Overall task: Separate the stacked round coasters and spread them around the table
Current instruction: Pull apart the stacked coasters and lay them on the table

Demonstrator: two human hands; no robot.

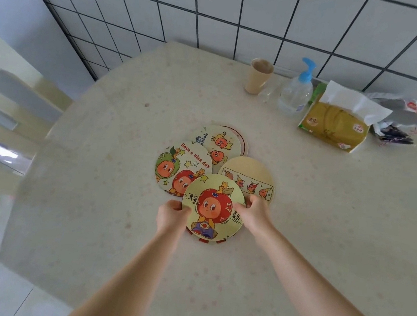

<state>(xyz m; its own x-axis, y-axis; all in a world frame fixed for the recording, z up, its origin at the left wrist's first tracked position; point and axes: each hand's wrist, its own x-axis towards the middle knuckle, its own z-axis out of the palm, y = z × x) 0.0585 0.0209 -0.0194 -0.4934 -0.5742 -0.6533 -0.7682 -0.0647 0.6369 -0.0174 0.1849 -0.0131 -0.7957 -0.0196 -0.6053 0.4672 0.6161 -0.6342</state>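
Observation:
Several round cartoon coasters lie overlapping in the middle of the table [106,197]. The nearest one, a yellow coaster [212,208] with a red apple-headed figure, lies on top of a red-striped coaster [204,240] whose edge peeks out below. My left hand [172,215] grips its left rim and my right hand [254,211] grips its right rim. Behind it lie the "Have a nice day" coaster [182,166], a cream coaster [249,175] with a row of small figures, and a pale coaster [218,143] resting on another red-rimmed one [244,142].
At the back right stand a beige cup [258,77], a pump bottle with a blue top [297,90], a yellow tissue pack [335,124] and a plastic bag [398,119]. A chair [8,115] stands at the table's left edge. A tiled wall runs behind.

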